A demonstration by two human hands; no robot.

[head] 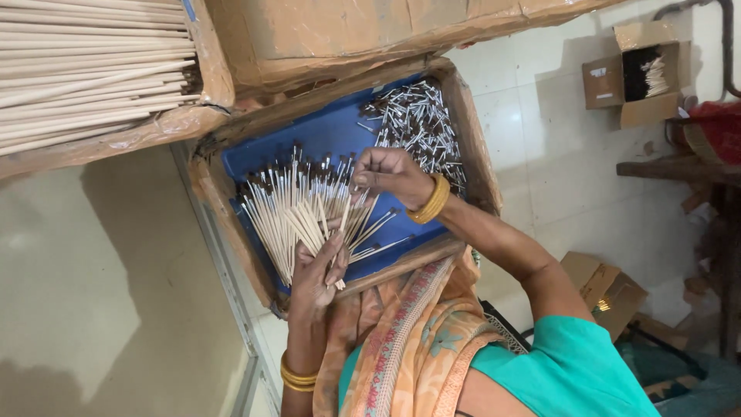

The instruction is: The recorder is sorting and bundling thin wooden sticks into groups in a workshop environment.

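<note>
A cardboard tray (475, 139) lined with blue sheet (309, 139) lies in front of me. My left hand (316, 274) rests on its near rim and grips a fanned bunch of thin wooden brushes (289, 208) with metal collars and dark tips. My right hand (390, 174) hovers over the fan and pinches the top of one brush between thumb and fingers. Behind that hand lies a loose pile of short metal collars with dark bristles (417, 120). Both wrists wear yellow bangles.
A box of plain wooden sticks (93, 69) sits at the upper left, beside a larger cardboard box (347, 31). On the tiled floor to the right are small open cartons (637, 73) (610, 289), a dark wooden bench (679, 166) and a red object (718, 127).
</note>
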